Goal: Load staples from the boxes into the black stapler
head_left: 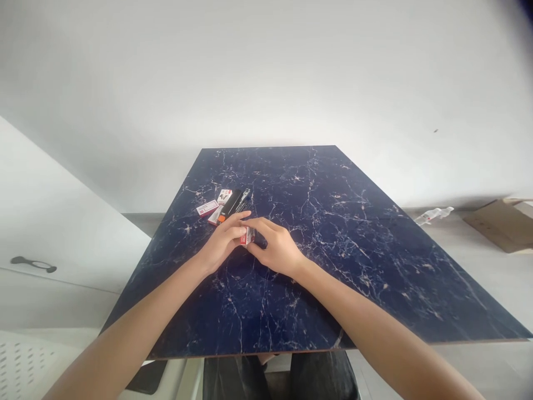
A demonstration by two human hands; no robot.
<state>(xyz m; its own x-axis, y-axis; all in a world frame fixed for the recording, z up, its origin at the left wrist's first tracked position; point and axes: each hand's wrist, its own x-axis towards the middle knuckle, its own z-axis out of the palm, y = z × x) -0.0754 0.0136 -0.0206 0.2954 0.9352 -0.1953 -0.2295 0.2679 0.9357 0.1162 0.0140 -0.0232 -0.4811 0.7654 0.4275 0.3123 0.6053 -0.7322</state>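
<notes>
A small red-and-white box (pixel 244 238) is held between my two hands, low over the middle of the dark table. My left hand (pixel 222 244) grips its left side, the thumb against the box and the forefinger stretched out above it. From the right, my right hand (pixel 277 248) curls round the box with fingertips at its top and thumb near its bottom edge. Fingers hide much of the box. Just beyond my left hand lie several small white-and-red boxes (pixel 207 208), a long black object (pixel 231 203) with an orange part, and a slim metallic tool (pixel 245 195).
The blue marble-patterned table (pixel 316 222) reaches to a white wall. To the right, a cardboard box (pixel 497 225) and a clear plastic item (pixel 433 215) lie on the floor. A white cabinet with a dark handle (pixel 33 264) stands at the left.
</notes>
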